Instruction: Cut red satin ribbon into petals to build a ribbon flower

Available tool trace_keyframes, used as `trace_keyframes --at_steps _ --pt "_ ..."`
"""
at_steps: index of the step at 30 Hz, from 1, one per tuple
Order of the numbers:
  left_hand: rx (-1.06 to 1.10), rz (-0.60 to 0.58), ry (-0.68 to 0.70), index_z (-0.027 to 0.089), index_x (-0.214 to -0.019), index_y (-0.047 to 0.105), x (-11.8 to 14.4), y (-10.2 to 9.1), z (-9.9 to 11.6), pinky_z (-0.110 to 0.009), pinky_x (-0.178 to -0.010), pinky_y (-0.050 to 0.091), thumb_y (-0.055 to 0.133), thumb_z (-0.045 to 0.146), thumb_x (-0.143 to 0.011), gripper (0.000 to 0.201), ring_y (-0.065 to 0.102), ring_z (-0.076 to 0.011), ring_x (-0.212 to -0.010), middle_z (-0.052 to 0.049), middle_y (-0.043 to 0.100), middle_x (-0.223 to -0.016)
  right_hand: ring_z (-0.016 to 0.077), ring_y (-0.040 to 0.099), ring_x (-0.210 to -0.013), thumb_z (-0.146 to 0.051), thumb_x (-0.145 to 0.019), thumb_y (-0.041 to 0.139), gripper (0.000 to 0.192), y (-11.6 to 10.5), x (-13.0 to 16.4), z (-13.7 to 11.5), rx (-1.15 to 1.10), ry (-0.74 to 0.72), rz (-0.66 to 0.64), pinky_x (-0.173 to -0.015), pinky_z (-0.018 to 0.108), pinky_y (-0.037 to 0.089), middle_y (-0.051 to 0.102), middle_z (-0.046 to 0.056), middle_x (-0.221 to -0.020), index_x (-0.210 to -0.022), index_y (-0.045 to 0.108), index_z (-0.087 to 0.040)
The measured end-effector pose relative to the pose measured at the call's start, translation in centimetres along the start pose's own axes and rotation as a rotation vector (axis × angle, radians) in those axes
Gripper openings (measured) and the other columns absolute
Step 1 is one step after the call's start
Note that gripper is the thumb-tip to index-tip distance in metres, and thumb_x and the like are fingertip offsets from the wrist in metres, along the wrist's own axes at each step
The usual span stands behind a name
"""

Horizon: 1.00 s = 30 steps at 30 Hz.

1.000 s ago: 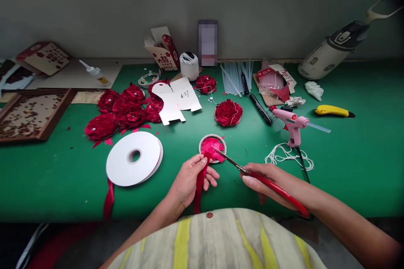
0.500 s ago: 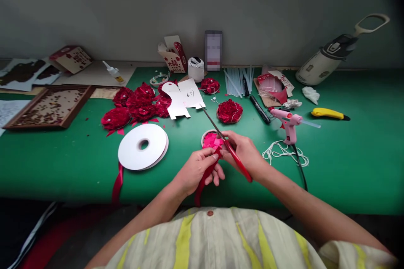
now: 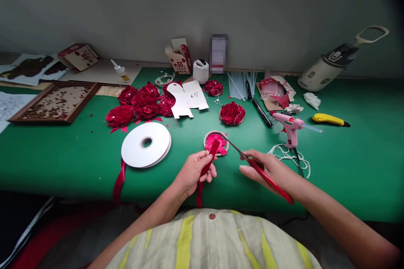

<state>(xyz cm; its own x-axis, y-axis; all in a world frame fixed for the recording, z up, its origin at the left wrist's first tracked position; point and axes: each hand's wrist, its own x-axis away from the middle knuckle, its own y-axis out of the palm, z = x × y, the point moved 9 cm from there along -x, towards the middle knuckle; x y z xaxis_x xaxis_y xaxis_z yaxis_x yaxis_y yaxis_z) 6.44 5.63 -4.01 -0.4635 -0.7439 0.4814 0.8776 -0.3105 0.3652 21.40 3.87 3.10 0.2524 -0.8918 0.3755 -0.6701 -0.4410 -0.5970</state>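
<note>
Between the thumb and fingers of my left hand is a dark red ribbon, its cut end pointing up and its tail hanging toward the table's front edge. My right hand is closed around red-handled scissors, blades toward the upper left. Just beyond my left hand lies a round ring holding bright pink ribbon pieces, partly covered by the ribbon end. A white ribbon spool rests to the left, red ribbon trailing from it.
Red fabric flowers cluster behind the spool, near a white card. Another red flower lies behind the ring. To the right are a pink glue gun, white cord, a yellow cutter and a bottle. A wooden tray sits left.
My right hand has moved right and slightly down with the scissors, away from my left hand. The ribbon's end now stands free above my left fingers. The view has shifted slightly.
</note>
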Motion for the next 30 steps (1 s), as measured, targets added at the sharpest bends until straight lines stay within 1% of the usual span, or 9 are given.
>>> trace_keyframes --at_steps 2,5,9,12,22,30 --pt "0.002 -0.004 -0.006 0.013 -0.088 0.053 -0.3 0.1 -0.1 -0.016 -0.033 0.016 0.051 0.040 -0.082 0.028 0.048 -0.0064 -0.037 -0.002 0.059 -0.054 0.0117 0.039 -0.053 -0.056 -0.082 0.046 0.040 0.3 1.8 0.2 0.022 0.030 -0.105 -0.050 0.022 0.031 0.043 -0.005 -0.059 -0.100 0.054 -0.021" --pt "0.002 -0.003 -0.010 0.012 -0.088 0.053 -0.6 0.4 -0.3 -0.016 -0.033 0.016 0.050 0.039 -0.082 0.028 0.049 -0.0065 -0.038 -0.002 0.059 -0.055 0.0119 0.040 -0.054 -0.060 -0.082 0.044 0.043 0.8 2.6 0.3 0.068 0.050 -0.177 -0.051 0.022 0.031 0.045 -0.004 -0.061 -0.096 0.054 -0.022" --pt "-0.004 0.002 -0.021 0.013 -0.086 0.051 -0.8 0.6 -0.4 -0.015 -0.034 0.017 0.050 0.038 -0.083 0.026 0.049 -0.0063 -0.038 -0.003 0.060 -0.056 0.0124 0.040 -0.053 -0.063 -0.081 0.041 0.044 1.4 1.3 0.6 0.114 0.037 -0.184 -0.049 0.021 0.029 0.047 -0.003 -0.061 -0.084 0.054 -0.022" --pt "0.002 0.008 -0.025 0.013 -0.082 0.049 -0.9 0.7 -0.4 -0.016 -0.035 0.018 0.049 0.037 -0.084 0.024 0.049 -0.0061 -0.039 -0.004 0.061 -0.058 0.0121 0.039 -0.052 -0.064 -0.081 0.040 0.044 1.7 0.4 0.8 0.123 0.012 -0.181 -0.049 0.021 0.028 0.048 -0.003 -0.060 -0.080 0.053 -0.021" --pt "0.027 -0.023 -0.096 0.014 -0.078 0.048 -1.4 1.0 -0.4 -0.016 -0.034 0.014 0.048 0.033 -0.085 0.020 0.048 -0.0057 -0.038 -0.004 0.061 -0.056 0.0106 0.032 -0.050 -0.062 -0.081 0.043 0.042 1.7 -0.1 1.9 0.109 0.011 -0.187 -0.048 0.021 0.026 0.041 -0.005 -0.055 -0.081 0.055 -0.021" --pt "0.027 -0.019 -0.138 0.013 -0.077 0.049 -1.6 0.8 -0.7 -0.016 -0.034 0.014 0.049 0.033 -0.085 0.021 0.045 -0.0047 -0.037 -0.003 0.060 -0.055 0.0105 0.032 -0.049 -0.062 -0.080 0.045 0.042 1.8 -0.2 2.3 0.116 0.011 -0.197 -0.048 0.021 0.026 0.041 -0.005 -0.053 -0.079 0.054 -0.021"
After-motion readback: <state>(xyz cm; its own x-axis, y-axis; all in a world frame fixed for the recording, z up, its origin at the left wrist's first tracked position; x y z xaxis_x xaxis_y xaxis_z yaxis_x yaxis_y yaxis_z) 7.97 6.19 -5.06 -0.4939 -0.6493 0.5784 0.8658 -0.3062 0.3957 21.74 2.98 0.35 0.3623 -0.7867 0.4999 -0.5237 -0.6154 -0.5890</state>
